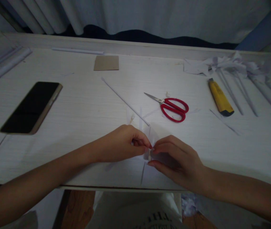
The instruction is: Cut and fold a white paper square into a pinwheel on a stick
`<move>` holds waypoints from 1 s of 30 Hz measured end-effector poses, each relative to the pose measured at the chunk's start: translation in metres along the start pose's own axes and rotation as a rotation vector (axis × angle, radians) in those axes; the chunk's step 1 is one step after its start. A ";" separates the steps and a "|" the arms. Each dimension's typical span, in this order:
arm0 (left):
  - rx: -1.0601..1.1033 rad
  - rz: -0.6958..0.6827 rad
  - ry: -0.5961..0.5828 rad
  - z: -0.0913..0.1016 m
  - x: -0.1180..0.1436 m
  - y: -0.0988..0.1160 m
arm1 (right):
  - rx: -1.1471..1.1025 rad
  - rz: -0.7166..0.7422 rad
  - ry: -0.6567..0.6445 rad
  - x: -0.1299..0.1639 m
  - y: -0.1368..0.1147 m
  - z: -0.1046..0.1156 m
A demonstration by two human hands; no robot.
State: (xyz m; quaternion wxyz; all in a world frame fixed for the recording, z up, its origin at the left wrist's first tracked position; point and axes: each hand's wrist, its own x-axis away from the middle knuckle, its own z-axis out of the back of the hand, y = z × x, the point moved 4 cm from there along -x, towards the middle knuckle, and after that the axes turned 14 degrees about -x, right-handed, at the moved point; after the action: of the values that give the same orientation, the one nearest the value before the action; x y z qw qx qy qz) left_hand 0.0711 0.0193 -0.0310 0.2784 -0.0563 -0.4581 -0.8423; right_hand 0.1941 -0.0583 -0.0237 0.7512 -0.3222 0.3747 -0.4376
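Note:
Near the table's front edge, my left hand [128, 143] and my right hand [179, 160] meet fingertip to fingertip. Both pinch a small whitish piece of paper [149, 156], partly covered by the fingers. White paper strips lie on the table just around them, hard to tell from its surface. Beyond the hands a thin rolled paper stick [124, 100] lies at a slant, its near end close to my left fingers. Red-handled scissors [173, 109] rest past my right hand, blades partly open and pointing left.
A smartphone [31, 107] with a cable lies at left. A yellow utility knife [219, 97] sits at right beside several paper rolls and crumpled paper [238, 63]. Brown cardboard [106, 63] and a long paper roll [78, 51] are near the back ledge. More rolls [6, 66] lie far left.

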 end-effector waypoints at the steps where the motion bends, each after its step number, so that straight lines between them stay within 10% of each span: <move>1: -0.002 0.001 0.000 0.000 0.000 0.000 | 0.011 0.015 0.004 0.000 0.000 0.000; 30: -0.002 0.013 0.001 0.000 0.001 -0.003 | 0.093 0.091 0.022 0.005 -0.003 -0.001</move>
State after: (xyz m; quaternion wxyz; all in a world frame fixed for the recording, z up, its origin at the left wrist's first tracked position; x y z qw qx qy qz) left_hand 0.0684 0.0199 -0.0324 0.2842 -0.0593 -0.4566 -0.8409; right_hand 0.1938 -0.0643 -0.0232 0.7805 -0.2648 0.3764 -0.4232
